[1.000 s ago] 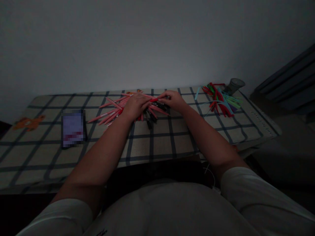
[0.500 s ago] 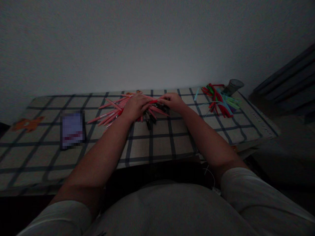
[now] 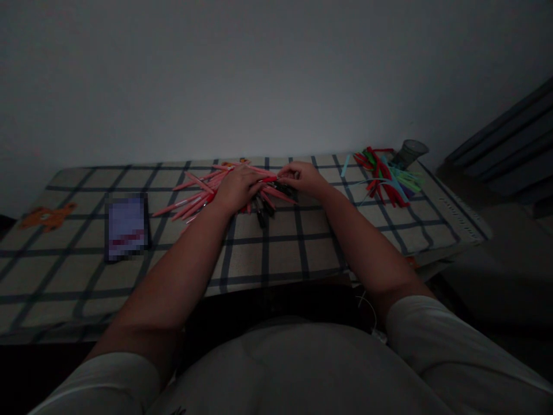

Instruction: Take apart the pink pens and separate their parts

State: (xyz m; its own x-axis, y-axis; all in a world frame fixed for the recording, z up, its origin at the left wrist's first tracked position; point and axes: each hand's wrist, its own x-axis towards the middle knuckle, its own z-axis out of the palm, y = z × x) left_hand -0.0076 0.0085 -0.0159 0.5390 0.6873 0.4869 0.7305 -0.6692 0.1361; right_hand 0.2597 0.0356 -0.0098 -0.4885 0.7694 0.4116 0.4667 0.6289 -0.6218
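A heap of pink pens (image 3: 196, 196) mixed with a few dark ones (image 3: 261, 207) lies on the checked tablecloth (image 3: 280, 253). My left hand (image 3: 237, 187) rests on the middle of the heap, fingers curled over the pens. My right hand (image 3: 302, 176) is at the heap's right end, its fingers pinched on a red pen (image 3: 268, 179) that points toward my left hand. The light is dim, so the fingertips are hard to make out.
A phone (image 3: 127, 226) with a lit screen lies to the left. A bundle of red, green and blue strips (image 3: 389, 173) and a small cup (image 3: 409, 151) sit at the far right. An orange patch (image 3: 47, 216) marks the cloth's left edge. A wall stands behind.
Both hands stay on the heap; my right hand has shifted slightly and the view has drifted a little.
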